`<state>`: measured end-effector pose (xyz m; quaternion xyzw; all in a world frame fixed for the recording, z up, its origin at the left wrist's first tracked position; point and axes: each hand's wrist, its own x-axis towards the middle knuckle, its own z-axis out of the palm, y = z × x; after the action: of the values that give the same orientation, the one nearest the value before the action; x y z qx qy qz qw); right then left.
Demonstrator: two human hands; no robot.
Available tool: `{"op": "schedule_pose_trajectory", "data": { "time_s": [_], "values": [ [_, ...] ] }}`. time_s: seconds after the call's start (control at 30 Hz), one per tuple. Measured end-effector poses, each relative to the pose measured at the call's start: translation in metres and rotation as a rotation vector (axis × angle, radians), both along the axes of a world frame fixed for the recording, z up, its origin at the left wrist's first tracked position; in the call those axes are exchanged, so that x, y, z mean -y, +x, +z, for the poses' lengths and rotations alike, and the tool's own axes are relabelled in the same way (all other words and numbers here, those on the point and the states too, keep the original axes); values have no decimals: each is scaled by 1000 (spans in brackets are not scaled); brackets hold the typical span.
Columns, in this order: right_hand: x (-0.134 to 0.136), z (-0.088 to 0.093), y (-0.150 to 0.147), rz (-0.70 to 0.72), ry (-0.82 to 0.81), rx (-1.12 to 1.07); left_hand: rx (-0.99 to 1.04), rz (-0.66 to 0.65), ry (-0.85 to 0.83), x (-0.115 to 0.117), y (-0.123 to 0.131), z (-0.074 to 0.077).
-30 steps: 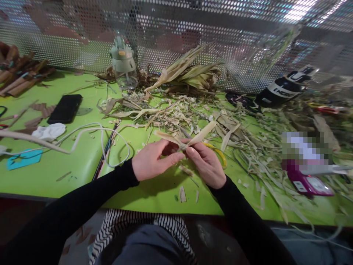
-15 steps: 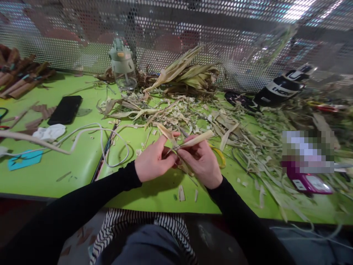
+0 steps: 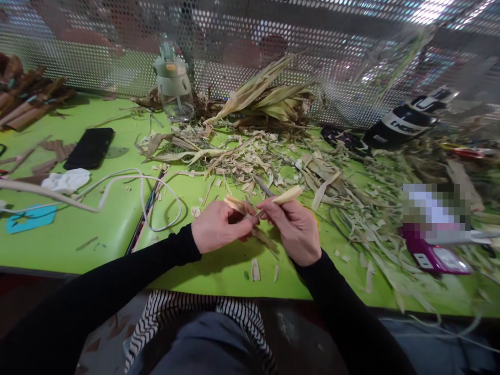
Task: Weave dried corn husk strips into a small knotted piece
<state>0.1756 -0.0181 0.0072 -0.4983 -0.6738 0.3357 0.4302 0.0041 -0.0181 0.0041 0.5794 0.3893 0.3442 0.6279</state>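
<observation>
The dry leaf [image 3: 288,195] looks pale yellow and narrow — the left hand [image 3: 219,227] pinches one part, the right hand [image 3: 299,229] pinches another, both nearly closed.

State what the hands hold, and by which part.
Pale yellow, narrow strips of dry, husk-like material: the left hand pinches them near where they meet; the right hand pinches one strip short of its free end.

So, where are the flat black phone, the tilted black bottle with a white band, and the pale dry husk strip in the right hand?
Flat black phone [image 3: 89,149]: head view, middle of its face.
Tilted black bottle [image 3: 404,124]: head view, on its white band.
Pale dry husk strip [image 3: 288,195]: head view, near its free end.
</observation>
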Motion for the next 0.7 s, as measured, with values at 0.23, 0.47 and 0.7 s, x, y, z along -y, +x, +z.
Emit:
{"op": "schedule_pose_trajectory", "data": {
  "time_s": [0.23,0.47,0.7],
  "values": [
    [-9,2,3,121,-154,26,108,87,-122,-8,-1,-1],
    [-8,12,4,316,-57,267,77,91,-142,-14,-7,7],
    [-13,8,10,335,-38,316,118,108,-200,-19,-13,9]
  ]
}}
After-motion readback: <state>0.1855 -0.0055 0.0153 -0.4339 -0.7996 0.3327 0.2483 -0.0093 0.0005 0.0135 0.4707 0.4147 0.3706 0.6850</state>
